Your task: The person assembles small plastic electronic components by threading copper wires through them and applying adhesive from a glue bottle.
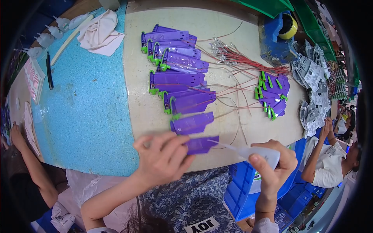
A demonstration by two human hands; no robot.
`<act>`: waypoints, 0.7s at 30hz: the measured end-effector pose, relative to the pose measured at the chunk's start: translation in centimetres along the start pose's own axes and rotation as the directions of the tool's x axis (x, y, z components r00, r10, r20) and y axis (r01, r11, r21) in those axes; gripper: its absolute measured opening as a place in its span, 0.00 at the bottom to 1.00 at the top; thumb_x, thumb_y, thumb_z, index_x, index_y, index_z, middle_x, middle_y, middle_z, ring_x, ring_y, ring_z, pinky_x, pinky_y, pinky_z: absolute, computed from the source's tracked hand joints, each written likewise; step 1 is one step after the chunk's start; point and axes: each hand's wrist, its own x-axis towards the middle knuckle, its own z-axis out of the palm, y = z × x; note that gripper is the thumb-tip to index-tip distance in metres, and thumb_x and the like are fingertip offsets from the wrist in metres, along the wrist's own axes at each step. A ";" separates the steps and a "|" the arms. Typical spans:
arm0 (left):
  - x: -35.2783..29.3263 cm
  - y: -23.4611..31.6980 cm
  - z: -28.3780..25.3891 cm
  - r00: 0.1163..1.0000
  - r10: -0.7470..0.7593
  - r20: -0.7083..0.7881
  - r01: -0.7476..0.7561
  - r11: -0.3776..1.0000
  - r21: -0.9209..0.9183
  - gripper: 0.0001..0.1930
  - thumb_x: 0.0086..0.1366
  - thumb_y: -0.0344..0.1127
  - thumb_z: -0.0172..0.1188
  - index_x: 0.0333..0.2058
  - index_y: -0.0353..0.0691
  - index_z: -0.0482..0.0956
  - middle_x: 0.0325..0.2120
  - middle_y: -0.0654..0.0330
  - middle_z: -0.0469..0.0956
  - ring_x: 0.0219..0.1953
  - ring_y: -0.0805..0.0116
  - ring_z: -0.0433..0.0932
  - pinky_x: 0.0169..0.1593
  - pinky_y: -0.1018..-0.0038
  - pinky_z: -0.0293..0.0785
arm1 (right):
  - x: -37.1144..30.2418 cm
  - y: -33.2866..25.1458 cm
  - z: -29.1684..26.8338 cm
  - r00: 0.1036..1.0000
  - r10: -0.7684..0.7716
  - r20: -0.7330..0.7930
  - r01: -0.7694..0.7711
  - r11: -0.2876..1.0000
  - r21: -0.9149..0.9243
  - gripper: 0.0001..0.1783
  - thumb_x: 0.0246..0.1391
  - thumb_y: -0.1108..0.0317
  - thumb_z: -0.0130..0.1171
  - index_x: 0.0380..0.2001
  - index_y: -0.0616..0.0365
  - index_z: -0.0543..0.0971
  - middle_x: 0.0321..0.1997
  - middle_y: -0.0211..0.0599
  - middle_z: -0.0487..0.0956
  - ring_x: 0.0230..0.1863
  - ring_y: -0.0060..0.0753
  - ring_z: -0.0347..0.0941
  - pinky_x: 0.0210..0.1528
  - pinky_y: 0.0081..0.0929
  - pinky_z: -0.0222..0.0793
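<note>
My right hand [278,165] is wrapped round a soft white glue bottle [269,154], tilted so that its long thin nozzle points left. The nozzle's tip is over the right end of a purple plastic part [204,144] near the table's front edge. At the left end of that part my left hand [161,157], slightly blurred, has its fingers bent round it; they hide that end. Just beyond lies another purple part [193,123]. Farther back, several purple parts with bright green ends [184,60] lie overlapping in a column.
Thin red wires with clear tips [237,58] spread across the table. To the right are purple pieces with green clips [272,93] and grey plastic parts [311,73]. A blue mat [81,105] with a cloth [101,33] covers the left side. Other people work at both sides.
</note>
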 end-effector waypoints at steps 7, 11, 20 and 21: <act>0.7 -0.5 -0.2 0.995 -0.094 -0.042 0.088 0.989 -0.121 0.16 0.45 0.40 0.75 0.30 0.47 0.77 0.41 0.70 0.81 0.45 0.63 0.73 0.49 0.59 0.50 | -0.4 0.6 2.4 0.984 -0.123 0.131 0.134 0.987 -0.085 0.10 0.44 0.72 0.74 0.28 0.65 0.83 0.22 0.42 0.81 0.19 0.29 0.77 0.21 0.23 0.66; 0.5 -0.7 -0.2 0.995 -0.084 -0.047 0.078 0.989 -0.122 0.16 0.45 0.40 0.75 0.30 0.47 0.77 0.41 0.70 0.81 0.46 0.63 0.73 0.49 0.60 0.51 | -0.9 0.7 1.3 0.996 -0.053 0.071 0.061 0.991 -0.120 0.10 0.45 0.72 0.74 0.28 0.66 0.83 0.22 0.42 0.81 0.20 0.30 0.78 0.21 0.23 0.67; 0.6 -0.7 -0.1 0.996 -0.068 -0.061 0.060 0.991 -0.121 0.17 0.43 0.38 0.76 0.31 0.47 0.78 0.41 0.70 0.81 0.45 0.62 0.73 0.49 0.61 0.51 | -1.8 0.4 1.4 0.993 0.008 0.117 0.008 0.991 -0.135 0.10 0.45 0.72 0.73 0.28 0.67 0.84 0.21 0.40 0.81 0.19 0.25 0.76 0.21 0.22 0.67; 0.5 -0.7 -0.1 0.996 -0.063 -0.067 0.055 0.992 -0.117 0.18 0.43 0.39 0.76 0.31 0.46 0.78 0.41 0.70 0.81 0.45 0.62 0.73 0.49 0.61 0.51 | -1.9 0.6 1.0 0.997 0.022 0.079 -0.010 0.990 -0.143 0.10 0.45 0.72 0.74 0.28 0.67 0.84 0.21 0.40 0.81 0.19 0.25 0.76 0.21 0.22 0.66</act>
